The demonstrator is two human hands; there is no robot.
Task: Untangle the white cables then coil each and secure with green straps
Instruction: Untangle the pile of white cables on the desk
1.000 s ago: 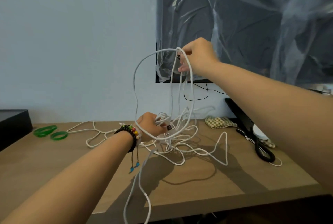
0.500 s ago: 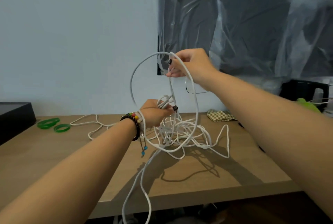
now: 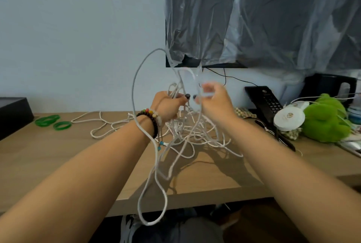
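Left hand: holds a bunch of white cables tight.
Right hand: pinches one cable loop.
Straps: on table, far left.

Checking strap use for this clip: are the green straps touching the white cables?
Apart. The head view shows the green straps lying at the table's far left, bare wood between them and the nearest white cables.

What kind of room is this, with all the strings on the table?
Probably a home or office desk by a wall. A black push-button desk phone stands on the brown wooden desk, and a dark screen wrapped in clear plastic sheeting hangs above it.
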